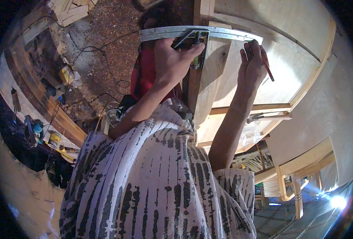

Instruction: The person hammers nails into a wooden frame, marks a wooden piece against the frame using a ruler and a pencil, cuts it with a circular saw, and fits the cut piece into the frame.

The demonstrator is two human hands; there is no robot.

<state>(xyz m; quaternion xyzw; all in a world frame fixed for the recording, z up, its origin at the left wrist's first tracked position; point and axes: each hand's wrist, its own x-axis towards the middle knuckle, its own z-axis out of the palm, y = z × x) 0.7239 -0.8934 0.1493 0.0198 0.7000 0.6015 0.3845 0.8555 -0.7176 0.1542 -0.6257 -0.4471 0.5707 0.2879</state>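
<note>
My left hand [171, 59] is closed around the head of a combination square [203, 47], near the dark edge of a wooden frame. The square's long metal blade [228, 32] runs across the wooden frame [216, 59] and out past its left side. At the blade's right end, my right hand [252, 65] has its fingers bent around a red pencil [269, 71]. The pencil's back end points down to the right, while its tip is hidden by the fingers. Beneath the right hand lies a pale plywood panel [280, 67] under bright light.
A hammer-like tool [256, 117] lies on the frame's lower rail. Wood shavings and a black cable [100, 48] cover the floor at left. Tools and a yellow tape roll [54, 139] sit at far left. Wooden chair-like frames [296, 187] and a bright lamp [338, 202] are lower right.
</note>
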